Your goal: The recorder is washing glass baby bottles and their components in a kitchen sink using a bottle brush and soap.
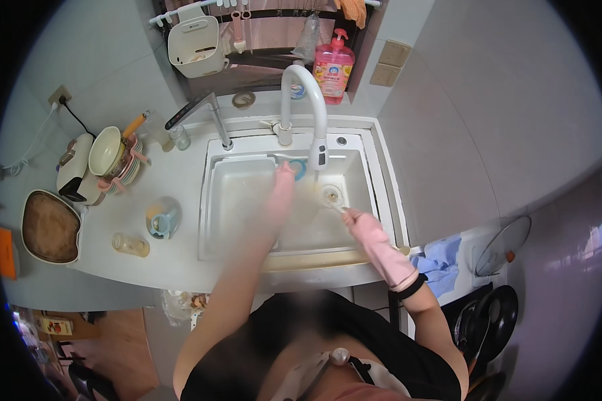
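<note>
Both my hands wear pink rubber gloves and are over a white sink (301,240). My left hand (283,175) is at the back of the sink, beside a round blue item (298,170); a blurred patch covers part of the glove and forearm, and whether the fingers grip the item is unclear. My right hand (356,220) is closed on a thin, light-coloured handle (339,207) that points towards the drain strainer (332,196). Water seems to run from the white pull-out faucet (320,145). A pale basin (241,200) fills the sink's left side.
On the counter at left stand a glass jar (131,245), a glass pitcher with a light-blue top (163,220) and stacked bowls (108,150). A pink soap bottle (333,70) stands behind the faucet. A blue cloth (439,265) lies right, near a glass lid (504,248) and black pan (499,321).
</note>
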### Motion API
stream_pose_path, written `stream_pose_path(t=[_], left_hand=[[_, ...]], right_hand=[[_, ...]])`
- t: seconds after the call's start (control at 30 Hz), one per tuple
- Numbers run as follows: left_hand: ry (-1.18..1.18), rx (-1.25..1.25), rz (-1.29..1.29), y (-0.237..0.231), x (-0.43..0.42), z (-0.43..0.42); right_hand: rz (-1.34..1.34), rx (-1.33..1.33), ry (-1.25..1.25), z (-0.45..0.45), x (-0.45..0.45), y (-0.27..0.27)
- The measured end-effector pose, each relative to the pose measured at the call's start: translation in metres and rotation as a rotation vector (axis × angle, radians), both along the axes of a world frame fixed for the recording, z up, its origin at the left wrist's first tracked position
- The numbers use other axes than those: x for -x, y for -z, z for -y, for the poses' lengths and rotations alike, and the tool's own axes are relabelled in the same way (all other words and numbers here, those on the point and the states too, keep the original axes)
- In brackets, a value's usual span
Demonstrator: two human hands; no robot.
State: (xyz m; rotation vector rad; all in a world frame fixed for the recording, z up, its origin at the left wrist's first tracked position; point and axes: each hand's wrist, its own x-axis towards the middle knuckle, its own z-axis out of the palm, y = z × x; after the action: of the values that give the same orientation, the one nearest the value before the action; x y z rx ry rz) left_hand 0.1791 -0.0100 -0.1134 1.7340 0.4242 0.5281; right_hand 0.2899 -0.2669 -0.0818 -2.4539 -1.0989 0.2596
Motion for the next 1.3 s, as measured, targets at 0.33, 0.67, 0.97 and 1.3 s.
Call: stream_pose_path(t=[0.33,0.67,0.97,1.3], left_hand=[[0.085,-0.187,-0.011,0.035,-0.045,0.025],[-0.105,0.940,0.116,0.029,-0.016,-0.007],[0.237,-0.067,0.116,-0.084,0.112,0.022],[-0.487,-0.372,-0.373,-0.045,0.357,-0.039]], right_hand=[[0.050,0.040,0.168,-0.039,0.027,-0.006],[0.083,0.013,-0.031,0.015,0.017,-0.006],[-0.615,0.270,0.369,-0.010,-0.063,0.036],[-0.757,0.083,0.105,-0.073,-0.048,0.033]])
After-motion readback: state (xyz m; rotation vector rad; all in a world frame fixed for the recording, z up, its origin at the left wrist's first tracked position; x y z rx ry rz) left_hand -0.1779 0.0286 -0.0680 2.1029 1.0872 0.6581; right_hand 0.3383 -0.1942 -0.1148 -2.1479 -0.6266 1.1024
